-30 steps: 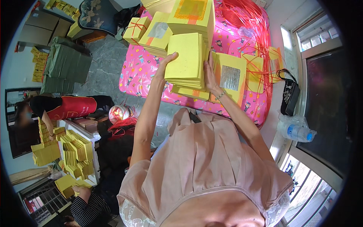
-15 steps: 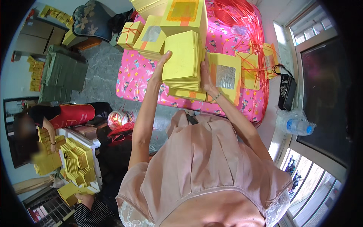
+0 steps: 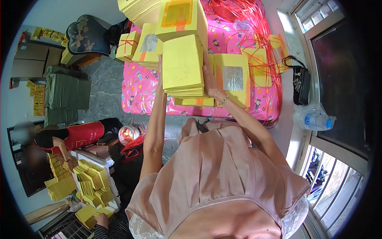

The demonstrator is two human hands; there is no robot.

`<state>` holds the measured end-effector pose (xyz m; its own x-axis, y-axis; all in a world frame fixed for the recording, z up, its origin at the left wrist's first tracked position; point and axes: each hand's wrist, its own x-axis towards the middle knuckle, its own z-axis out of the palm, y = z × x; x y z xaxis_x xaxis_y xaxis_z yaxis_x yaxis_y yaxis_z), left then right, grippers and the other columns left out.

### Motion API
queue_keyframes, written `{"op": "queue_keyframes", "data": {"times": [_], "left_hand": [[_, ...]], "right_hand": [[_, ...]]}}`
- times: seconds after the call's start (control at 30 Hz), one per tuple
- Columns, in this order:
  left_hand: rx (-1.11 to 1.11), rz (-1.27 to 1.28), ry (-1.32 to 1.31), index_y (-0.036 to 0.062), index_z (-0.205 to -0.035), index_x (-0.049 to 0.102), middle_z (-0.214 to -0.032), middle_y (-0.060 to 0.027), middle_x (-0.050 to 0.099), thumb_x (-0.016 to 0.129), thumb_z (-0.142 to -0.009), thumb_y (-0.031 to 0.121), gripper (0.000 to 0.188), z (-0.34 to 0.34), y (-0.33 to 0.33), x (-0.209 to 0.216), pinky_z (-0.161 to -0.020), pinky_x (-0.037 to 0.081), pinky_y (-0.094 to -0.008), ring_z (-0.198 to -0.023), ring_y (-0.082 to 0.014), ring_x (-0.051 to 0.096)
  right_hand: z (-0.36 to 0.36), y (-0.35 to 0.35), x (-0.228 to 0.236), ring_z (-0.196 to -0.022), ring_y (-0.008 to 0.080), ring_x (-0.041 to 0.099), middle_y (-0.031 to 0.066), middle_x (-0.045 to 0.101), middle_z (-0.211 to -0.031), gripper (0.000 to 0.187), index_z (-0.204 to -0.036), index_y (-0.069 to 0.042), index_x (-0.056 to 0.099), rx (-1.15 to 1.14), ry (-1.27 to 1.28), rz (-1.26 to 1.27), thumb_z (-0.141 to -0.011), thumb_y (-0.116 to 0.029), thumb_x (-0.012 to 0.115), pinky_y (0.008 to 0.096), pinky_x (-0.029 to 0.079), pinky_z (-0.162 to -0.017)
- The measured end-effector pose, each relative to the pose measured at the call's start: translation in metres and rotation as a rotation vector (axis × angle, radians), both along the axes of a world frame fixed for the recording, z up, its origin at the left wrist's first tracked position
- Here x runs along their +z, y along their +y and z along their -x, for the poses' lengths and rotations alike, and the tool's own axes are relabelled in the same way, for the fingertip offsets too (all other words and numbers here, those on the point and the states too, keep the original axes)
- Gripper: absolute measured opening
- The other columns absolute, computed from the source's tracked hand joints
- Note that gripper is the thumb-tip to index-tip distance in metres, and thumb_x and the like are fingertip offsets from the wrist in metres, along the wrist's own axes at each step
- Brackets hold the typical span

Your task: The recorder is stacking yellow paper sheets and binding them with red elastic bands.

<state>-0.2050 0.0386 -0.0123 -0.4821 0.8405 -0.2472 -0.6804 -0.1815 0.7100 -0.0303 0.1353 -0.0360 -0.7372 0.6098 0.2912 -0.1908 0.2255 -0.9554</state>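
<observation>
Glossy pink covering spreads across twelve o'clock, and at twelve too a blocky stack of matte yellow paper is clasped between left hand at its eight and right hand at its four, fingers pressing the sides. Even palm pressure should keep its layered edges square.
</observation>
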Motion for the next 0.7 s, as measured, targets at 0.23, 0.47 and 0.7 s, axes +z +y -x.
{"op": "queue_keyframes", "data": {"times": [0.23,0.47,0.7], "left_hand": [[0.072,0.019,0.015,0.0060,-0.144,0.041,-0.133,-0.0150,0.055,0.035,-0.094,0.070,0.081,0.007,0.002,-0.016,-0.092,0.053,-0.0393,-0.114,-0.0241,0.060],[0.106,-0.062,-0.041,0.0064,-0.144,0.040,-0.136,-0.0144,0.052,0.033,-0.098,0.065,0.075,0.013,-0.015,-0.033,-0.092,0.053,-0.0393,-0.117,-0.0235,0.058],[0.062,-0.034,0.051,0.0058,-0.144,0.040,-0.136,-0.0148,0.052,0.037,-0.098,0.059,0.070,0.005,-0.021,-0.055,-0.093,0.054,-0.0398,-0.117,-0.0244,0.058]], "right_hand": [[0.002,0.002,-0.003,-0.150,0.0325,0.004,0.0207,0.007,-0.161,0.069,-0.153,0.004,0.006,0.024,0.031,0.038,-0.105,-0.042,0.025,0.0375,0.005,-0.120],[-0.002,-0.010,-0.019,-0.150,0.0285,-0.001,0.0196,0.001,-0.162,0.071,-0.153,0.004,-0.001,-0.033,0.035,0.260,-0.106,-0.043,0.025,0.0339,0.004,-0.120],[-0.007,-0.020,-0.039,-0.150,0.0267,-0.003,0.0191,-0.001,-0.162,0.068,-0.152,0.005,-0.001,-0.045,-0.021,0.262,-0.107,-0.039,0.023,0.0335,0.002,-0.120]]}}
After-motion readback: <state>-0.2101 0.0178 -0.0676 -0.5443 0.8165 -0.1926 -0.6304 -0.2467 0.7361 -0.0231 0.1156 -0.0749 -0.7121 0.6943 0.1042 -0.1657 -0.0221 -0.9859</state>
